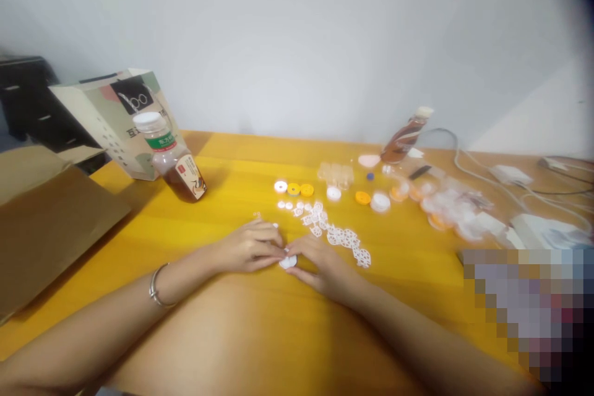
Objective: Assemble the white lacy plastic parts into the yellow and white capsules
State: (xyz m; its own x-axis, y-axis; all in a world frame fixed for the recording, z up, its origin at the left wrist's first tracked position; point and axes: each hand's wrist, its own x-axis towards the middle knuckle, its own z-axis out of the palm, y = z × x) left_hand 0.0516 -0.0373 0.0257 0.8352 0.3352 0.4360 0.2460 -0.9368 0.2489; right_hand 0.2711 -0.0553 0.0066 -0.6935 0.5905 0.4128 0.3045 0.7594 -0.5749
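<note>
Between my two hands, low over the yellow table (223,303), is a small white rounded piece (288,261). My left hand (253,247) has its fingertips pressed on the piece's left side, and a metal bracelet (158,284) circles that wrist. On the other side, my right hand (320,263) pinches the piece between thumb and fingers. Just beyond the fingers lie white openwork pieces (343,236) in a loose trail. Small white discs (288,205) form a short row near them. Blur hides the white piece's finer details.
Behind stand white and orange round caps (307,190). A large tea bottle (174,164) and a paper bag (134,124) are at left, near a cardboard box (55,216). At right are another bottle (406,136), plastic packets (455,207) and white cables (482,167).
</note>
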